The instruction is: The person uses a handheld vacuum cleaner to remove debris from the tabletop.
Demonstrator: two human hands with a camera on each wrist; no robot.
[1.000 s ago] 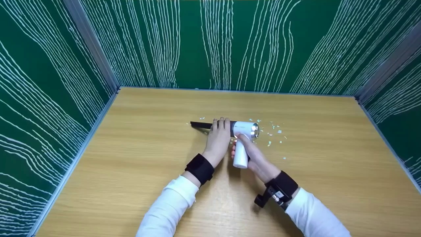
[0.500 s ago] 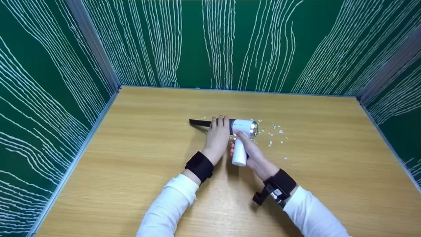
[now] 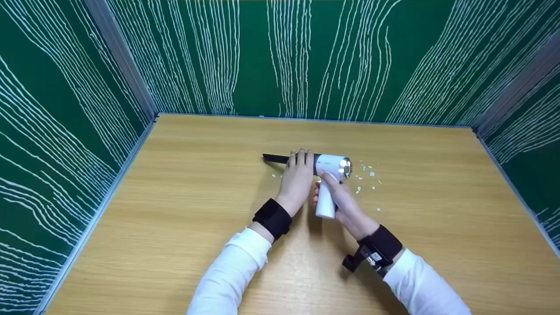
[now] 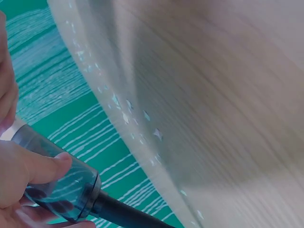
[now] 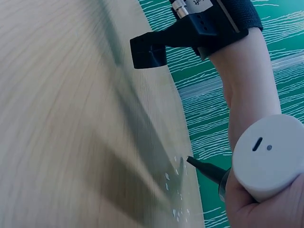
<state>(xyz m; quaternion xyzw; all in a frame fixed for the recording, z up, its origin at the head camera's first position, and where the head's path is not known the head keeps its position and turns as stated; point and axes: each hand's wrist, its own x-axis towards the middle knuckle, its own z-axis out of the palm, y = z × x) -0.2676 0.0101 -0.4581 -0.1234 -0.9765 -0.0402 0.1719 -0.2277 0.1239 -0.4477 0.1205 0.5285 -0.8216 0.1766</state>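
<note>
A white handheld vacuum cleaner point(image 3: 329, 163) with a slim black nozzle point(image 3: 274, 158) pointing left is held above the table. My left hand point(image 3: 298, 179) grips its front part; in the left wrist view the thumb lies along the see-through dust cup point(image 4: 66, 187). The right hand point(image 3: 343, 197) is wrapped round the white handle point(image 3: 324, 205). That handle's round end point(image 5: 268, 159), with a small slot and dot, faces the right wrist camera. Small pale paper-like bits point(image 3: 372, 174) are scattered right of the vacuum, and a few point(image 3: 274, 175) lie under the nozzle.
The light wooden table point(image 3: 175, 197) is bounded by green walls point(image 3: 253, 57) with wavy white lines, at the back and both sides. A grey strip runs along the table's edges. Black bands point(image 3: 273, 218) sit on both wrists.
Both hands have shifted the vacuum slightly left, then right and a little farther away. Its body now covers some of the bits near its rear end. The grips look the same.
</note>
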